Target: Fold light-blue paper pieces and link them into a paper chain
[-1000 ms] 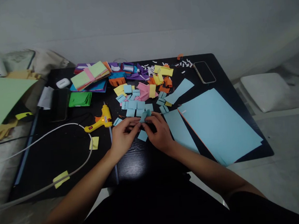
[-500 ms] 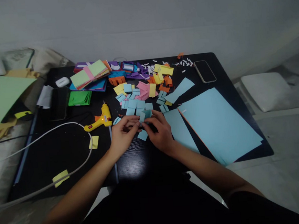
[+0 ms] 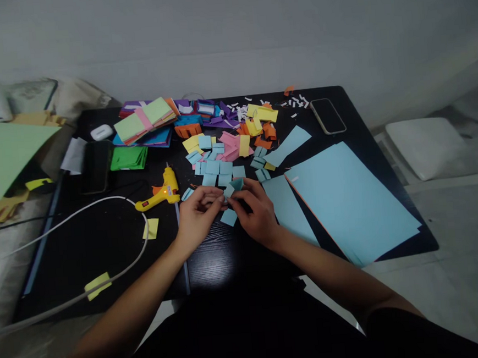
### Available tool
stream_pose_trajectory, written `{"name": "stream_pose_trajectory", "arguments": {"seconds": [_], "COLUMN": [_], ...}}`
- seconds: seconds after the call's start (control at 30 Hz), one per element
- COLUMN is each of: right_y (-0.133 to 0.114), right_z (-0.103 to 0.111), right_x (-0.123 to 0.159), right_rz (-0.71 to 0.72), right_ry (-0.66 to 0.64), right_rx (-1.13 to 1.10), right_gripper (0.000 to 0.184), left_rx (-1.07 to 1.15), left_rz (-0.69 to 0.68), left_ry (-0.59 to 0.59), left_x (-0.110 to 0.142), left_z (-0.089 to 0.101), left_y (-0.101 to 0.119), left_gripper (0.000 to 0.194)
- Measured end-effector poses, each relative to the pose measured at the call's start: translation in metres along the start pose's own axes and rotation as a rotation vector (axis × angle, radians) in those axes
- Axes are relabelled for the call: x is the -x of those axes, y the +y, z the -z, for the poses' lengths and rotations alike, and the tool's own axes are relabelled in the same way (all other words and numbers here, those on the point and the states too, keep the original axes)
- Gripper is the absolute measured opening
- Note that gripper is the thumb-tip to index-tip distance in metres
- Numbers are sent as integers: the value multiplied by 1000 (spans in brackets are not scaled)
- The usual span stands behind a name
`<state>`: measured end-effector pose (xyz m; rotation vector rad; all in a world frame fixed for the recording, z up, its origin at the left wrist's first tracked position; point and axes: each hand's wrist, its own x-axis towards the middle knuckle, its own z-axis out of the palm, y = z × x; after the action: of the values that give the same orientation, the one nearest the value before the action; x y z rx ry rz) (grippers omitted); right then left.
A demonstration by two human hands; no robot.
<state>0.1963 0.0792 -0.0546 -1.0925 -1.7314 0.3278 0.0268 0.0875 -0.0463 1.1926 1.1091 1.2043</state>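
Observation:
Between my two hands is a small folded piece of light blue paper (image 3: pixel 234 186), its flaps standing up. My left hand (image 3: pixel 200 210) pinches its lower left side between thumb and fingers. From the right, my right hand (image 3: pixel 257 212) grips the same piece near its bottom edge. The fingertips of both hands nearly meet, and the fold they press is partly hidden. A loose blue paper square (image 3: pixel 229 218) lies on the table just below the fingers. Several small blue paper pieces (image 3: pixel 212 167) are spread just beyond my hands.
A yellow glue gun (image 3: pixel 163 193) lies left of my hands, near a looping white cable (image 3: pixel 146 230). Large blue sheets (image 3: pixel 348 203) and a phone (image 3: pixel 327 116) are at the right. Colored paper stacks (image 3: pixel 145 120), pink paper (image 3: pixel 230 145) and white scraps (image 3: pixel 295 102) line the back.
The folded blue paper's flaps have shifted slightly between my fingers, the left one now tilting more. Both hands keep nearly the same place and grip.

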Motion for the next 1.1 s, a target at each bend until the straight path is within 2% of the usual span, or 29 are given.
{"name": "stream_pose_trajectory", "arguments": {"seconds": [0.83, 1.1], "right_y": [-1, -1], "right_z": [0, 1], "right_x": [2, 2], "right_rz": [-37, -24], "right_ry": [-5, -33], "right_rx": [18, 14], "right_gripper": [6, 6], "left_rx": [-16, -5], "left_rz": [14, 5], "left_ry": [10, 27], "left_x": [-1, 0], "left_z": [-1, -2], "left_y": [5, 7], "left_gripper": [21, 17]}}
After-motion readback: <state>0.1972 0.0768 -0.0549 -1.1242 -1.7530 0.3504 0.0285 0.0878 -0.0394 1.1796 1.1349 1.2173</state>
